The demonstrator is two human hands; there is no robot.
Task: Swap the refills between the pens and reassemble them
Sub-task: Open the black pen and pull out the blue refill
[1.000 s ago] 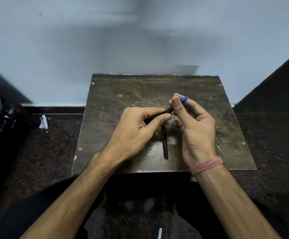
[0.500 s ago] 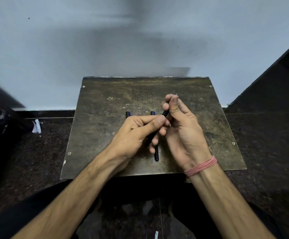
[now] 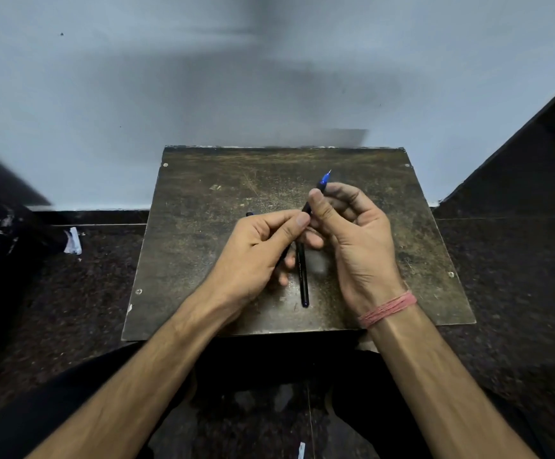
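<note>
Above the worn brown board (image 3: 203,253), both hands hold one dark pen with a blue tip section (image 3: 323,183) that points up and to the right. My left hand (image 3: 259,256) grips its lower barrel. My right hand (image 3: 352,233) pinches its front end between thumb and fingers. A second dark pen (image 3: 302,276) lies lengthwise on the board between my hands. Behind my left hand peeks the end of another dark pen part (image 3: 249,214); most of it is hidden.
The board rests on a dark speckled floor (image 3: 87,286) against a pale wall (image 3: 203,94). A scrap of white paper (image 3: 72,240) lies on the floor to the left. A dark slanted surface (image 3: 518,160) rises at the right.
The blue tip section of the held pen shows again past my right fingers; half a second ago only a thin point showed there. The head view has shifted slightly.
</note>
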